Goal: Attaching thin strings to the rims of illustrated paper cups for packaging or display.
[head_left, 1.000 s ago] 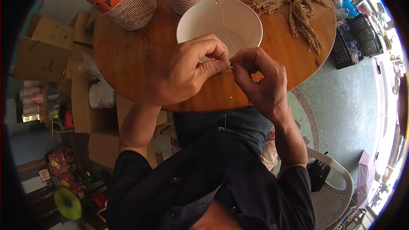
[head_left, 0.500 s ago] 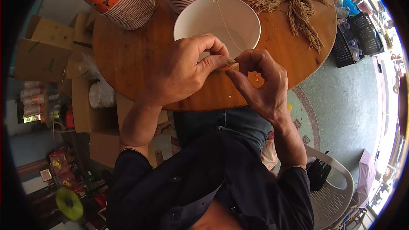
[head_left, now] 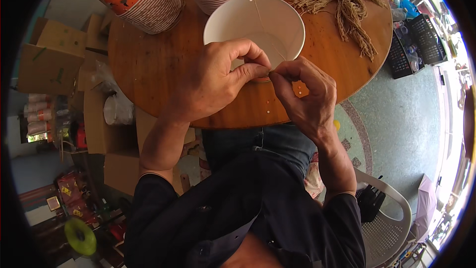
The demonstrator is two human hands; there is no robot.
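A white paper bucket (head_left: 225, 27) stands on the table with its mouth tipped toward me. From its far rim a thin beige string (head_left: 258, 11) runs across the inside to my fingers at the near rim. My left hand (head_left: 213, 79) is closed in a pinch at that rim, thumb against forefinger. Close beside it, my right hand (head_left: 310, 92) also pinches, fingertips almost meeting the left ones. The string passes to my right fingers; what exactly lies between the left fingertips is hidden. Small white bead-like bits (head_left: 268, 111) dot the table near my right hand.
Stacks of orange printed paper buckets (head_left: 134, 0) stand at the far left and far middle of the round wooden table (head_left: 153, 79). A bundle of beige strings (head_left: 342, 7) lies far right. Cardboard boxes (head_left: 52, 69) are on the left; black crates (head_left: 419, 44) and a chair (head_left: 384, 233) are on the right.
My right fingertips have closed into a tighter pinch and come up against the left ones. The bucket has shifted very slightly to the right.
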